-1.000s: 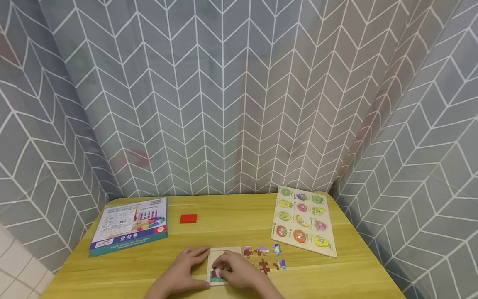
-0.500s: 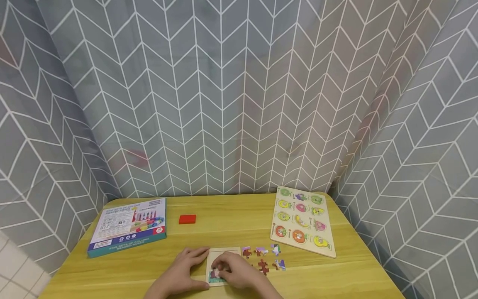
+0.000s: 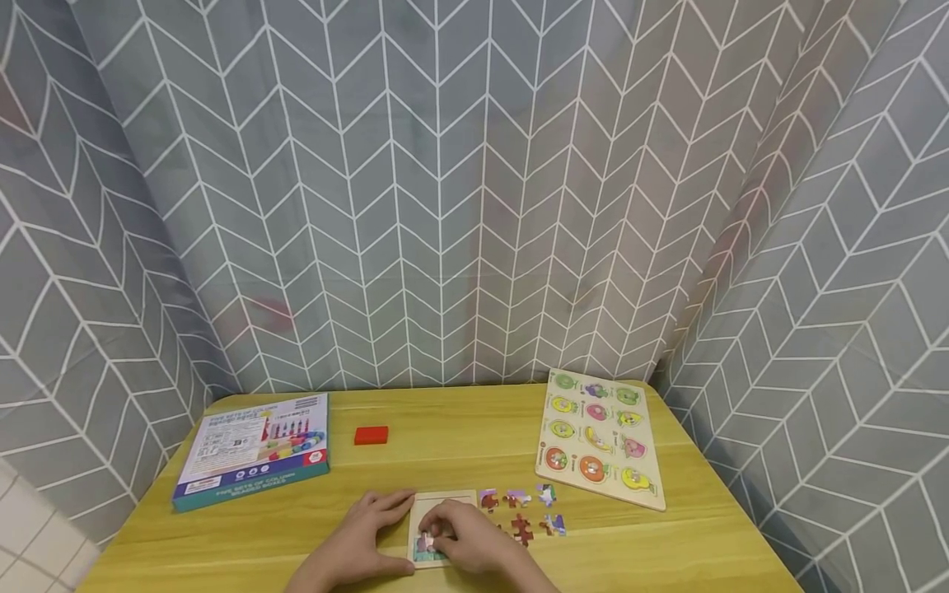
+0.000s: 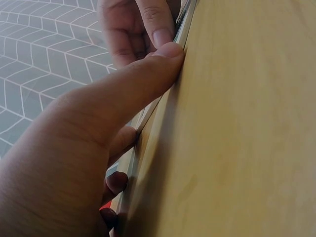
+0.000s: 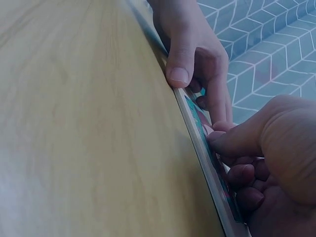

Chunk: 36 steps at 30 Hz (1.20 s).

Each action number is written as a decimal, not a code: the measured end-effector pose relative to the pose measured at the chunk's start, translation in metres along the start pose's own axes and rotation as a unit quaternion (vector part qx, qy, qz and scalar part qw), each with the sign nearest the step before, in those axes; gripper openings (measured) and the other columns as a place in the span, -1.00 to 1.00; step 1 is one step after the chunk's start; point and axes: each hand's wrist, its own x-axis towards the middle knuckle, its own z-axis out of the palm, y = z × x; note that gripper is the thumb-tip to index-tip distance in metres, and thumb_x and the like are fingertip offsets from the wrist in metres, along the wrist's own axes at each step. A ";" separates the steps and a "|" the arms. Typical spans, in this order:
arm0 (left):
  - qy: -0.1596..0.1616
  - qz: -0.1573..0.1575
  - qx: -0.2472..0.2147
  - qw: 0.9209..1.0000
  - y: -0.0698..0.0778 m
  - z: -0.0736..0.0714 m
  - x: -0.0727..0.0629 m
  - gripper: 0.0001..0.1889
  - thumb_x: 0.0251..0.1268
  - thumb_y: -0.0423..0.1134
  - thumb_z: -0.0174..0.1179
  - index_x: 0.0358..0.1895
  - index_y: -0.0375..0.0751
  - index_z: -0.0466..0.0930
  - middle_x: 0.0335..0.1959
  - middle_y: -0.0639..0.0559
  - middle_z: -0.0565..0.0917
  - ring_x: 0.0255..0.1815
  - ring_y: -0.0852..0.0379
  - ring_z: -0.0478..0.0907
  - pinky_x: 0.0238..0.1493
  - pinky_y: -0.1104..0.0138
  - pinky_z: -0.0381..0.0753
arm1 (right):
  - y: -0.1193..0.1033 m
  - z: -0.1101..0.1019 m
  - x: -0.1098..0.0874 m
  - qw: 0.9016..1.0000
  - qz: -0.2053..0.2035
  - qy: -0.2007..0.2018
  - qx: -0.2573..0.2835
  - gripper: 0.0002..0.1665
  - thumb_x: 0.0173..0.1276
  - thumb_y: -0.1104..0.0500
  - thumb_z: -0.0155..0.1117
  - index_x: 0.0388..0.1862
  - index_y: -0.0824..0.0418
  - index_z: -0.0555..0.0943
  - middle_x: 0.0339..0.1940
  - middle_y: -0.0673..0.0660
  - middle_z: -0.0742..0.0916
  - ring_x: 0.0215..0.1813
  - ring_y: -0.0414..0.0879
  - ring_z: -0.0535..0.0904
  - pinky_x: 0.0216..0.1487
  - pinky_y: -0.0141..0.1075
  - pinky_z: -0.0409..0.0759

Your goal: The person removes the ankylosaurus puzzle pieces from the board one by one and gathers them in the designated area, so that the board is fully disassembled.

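A small wooden jigsaw tray (image 3: pixel 412 527) lies near the front of the table, with a teal and pink section of picture (image 3: pixel 427 554) in its lower left part. My left hand (image 3: pixel 359 542) steadies the tray's left side, its thumb stretched to the near corner and its index finger at the far one. Over the tray, my right hand (image 3: pixel 470 537) has its fingers curled and pinches a puzzle piece (image 5: pixel 205 123) down at the picture; the fingers mostly hide it. Loose jigsaw pieces (image 3: pixel 522 528) in brown and purple lie just right of the tray.
At the back left lies a beaded-toy box (image 3: pixel 252 445). A red block (image 3: pixel 371 435) sits right of it. A wooden fruit puzzle board (image 3: pixel 600 436) occupies the right side. A patterned grey curtain (image 3: pixel 445 206) hangs behind the wooden table (image 3: pixel 630 552).
The view has shifted very slightly. Both hands keep their places at the tray, with the right fingers moving only a little over the picture.
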 end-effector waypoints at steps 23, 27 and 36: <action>-0.008 -0.010 -0.012 1.000 0.002 -0.002 0.000 0.05 0.08 0.49 0.42 0.57 -0.06 0.46 0.59 0.14 0.43 0.10 0.29 0.27 0.19 0.14 0.45 | 0.006 -0.004 -0.001 0.997 -0.016 -0.005 0.080 -0.76 0.40 0.23 0.49 0.02 0.13 0.70 -0.12 -0.16 0.72 -0.15 -0.42 0.59 -0.02 -0.43 0.58; -0.007 -0.008 -0.014 1.000 0.002 -0.002 0.000 0.05 0.09 0.49 0.42 0.58 -0.06 0.45 0.59 0.13 0.43 0.09 0.29 0.27 0.19 0.11 0.46 | 0.007 -0.006 0.000 0.995 -0.023 -0.018 0.093 -0.60 0.26 0.21 0.63 0.04 0.11 0.69 -0.11 -0.21 0.71 -0.12 -0.41 0.59 -0.01 -0.43 0.58; -0.005 -0.009 -0.009 1.000 0.002 -0.001 0.000 0.05 0.09 0.48 0.42 0.57 -0.08 0.46 0.59 0.12 0.44 0.11 0.28 0.27 0.20 0.10 0.46 | 0.006 -0.005 0.001 0.997 -0.022 -0.019 0.065 -0.59 0.22 0.23 0.66 0.03 0.11 0.72 -0.20 -0.26 0.69 -0.26 -0.44 0.49 -0.15 -0.45 0.56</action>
